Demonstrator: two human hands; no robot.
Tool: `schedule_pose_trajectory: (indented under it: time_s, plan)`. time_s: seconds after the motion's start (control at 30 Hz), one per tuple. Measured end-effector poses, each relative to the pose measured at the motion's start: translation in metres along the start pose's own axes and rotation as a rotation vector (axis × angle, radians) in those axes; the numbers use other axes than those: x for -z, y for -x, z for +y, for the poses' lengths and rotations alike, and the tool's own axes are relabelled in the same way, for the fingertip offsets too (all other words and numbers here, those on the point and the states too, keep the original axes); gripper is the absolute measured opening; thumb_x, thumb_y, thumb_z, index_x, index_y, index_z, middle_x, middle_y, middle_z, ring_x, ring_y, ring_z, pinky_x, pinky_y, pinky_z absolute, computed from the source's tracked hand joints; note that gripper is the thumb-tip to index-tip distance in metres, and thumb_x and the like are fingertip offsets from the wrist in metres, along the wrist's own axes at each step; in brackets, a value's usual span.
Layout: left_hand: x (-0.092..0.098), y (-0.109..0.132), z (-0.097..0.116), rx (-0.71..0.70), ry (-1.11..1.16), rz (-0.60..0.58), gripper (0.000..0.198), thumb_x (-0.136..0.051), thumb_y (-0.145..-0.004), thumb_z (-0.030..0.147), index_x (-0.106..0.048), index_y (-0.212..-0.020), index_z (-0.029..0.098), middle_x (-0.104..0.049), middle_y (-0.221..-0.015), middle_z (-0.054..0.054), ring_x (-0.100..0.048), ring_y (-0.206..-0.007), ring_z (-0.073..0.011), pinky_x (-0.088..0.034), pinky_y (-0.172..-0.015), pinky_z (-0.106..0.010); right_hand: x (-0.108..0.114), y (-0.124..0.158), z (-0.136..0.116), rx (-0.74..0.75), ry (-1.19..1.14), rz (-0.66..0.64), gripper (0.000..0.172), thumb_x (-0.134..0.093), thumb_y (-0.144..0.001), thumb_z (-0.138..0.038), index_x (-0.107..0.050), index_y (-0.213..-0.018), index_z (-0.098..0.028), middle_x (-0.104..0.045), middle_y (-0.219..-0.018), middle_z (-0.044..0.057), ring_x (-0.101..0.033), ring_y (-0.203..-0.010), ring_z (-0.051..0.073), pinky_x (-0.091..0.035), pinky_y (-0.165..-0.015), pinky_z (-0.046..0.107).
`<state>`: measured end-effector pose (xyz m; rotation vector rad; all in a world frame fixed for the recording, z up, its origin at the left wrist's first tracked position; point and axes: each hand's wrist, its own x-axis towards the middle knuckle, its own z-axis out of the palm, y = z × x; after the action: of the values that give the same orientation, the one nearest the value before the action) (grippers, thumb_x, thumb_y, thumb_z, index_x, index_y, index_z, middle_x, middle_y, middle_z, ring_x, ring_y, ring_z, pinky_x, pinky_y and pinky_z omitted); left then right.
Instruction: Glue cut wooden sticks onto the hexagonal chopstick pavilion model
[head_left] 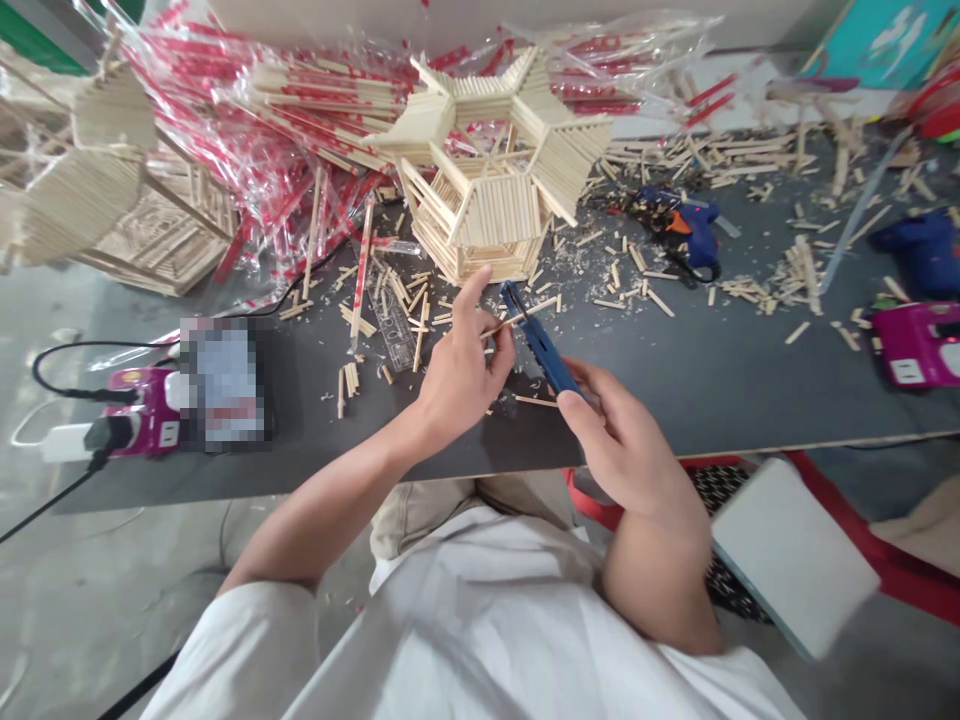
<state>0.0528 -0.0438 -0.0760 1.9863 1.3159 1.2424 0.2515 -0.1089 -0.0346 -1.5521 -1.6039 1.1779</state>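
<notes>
No text, label or number seems legible in this blurred view.

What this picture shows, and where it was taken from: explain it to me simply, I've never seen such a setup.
There is no machine here, just a person's two bare hands. The one picture comes from a camera worn on the head, looking forward and down, so you see the arms as the wearer does.

The left hand pinches a thin stick. The right hand grips a slim blue tool, and the stick crosses it near its tip.

On the dark tabletop ahead stands a openwork stick structure, with short stick pieces scattered around. Behind lies red-and-clear plastic packaging; to the right, a blue glue gun.
</notes>
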Motion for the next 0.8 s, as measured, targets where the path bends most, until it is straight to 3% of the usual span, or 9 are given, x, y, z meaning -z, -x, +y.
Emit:
schedule_pose_trajectory:
  time_s: [0.8]
  plan:
    - [0.0003, 0.0024, -0.0003, 0.022, 0.016, -0.034, 0.062, -0.048, -0.105, 0.020, -0.023, -0.162, 0.024, -0.069, -0.094, -0.002, -0.066, -0.077, -0.0127, -0.054, -0.073, -0.026, -0.0008, 0.0007, 0.0013, 0.017, 0.005, -0.017, 0.048, -0.054, -0.106, -0.056, -0.060, -0.144, -0.027, -0.066, -0.144, 0.011, -0.064, -0.132, 0.030, -0.050, -0.114, 0.049]
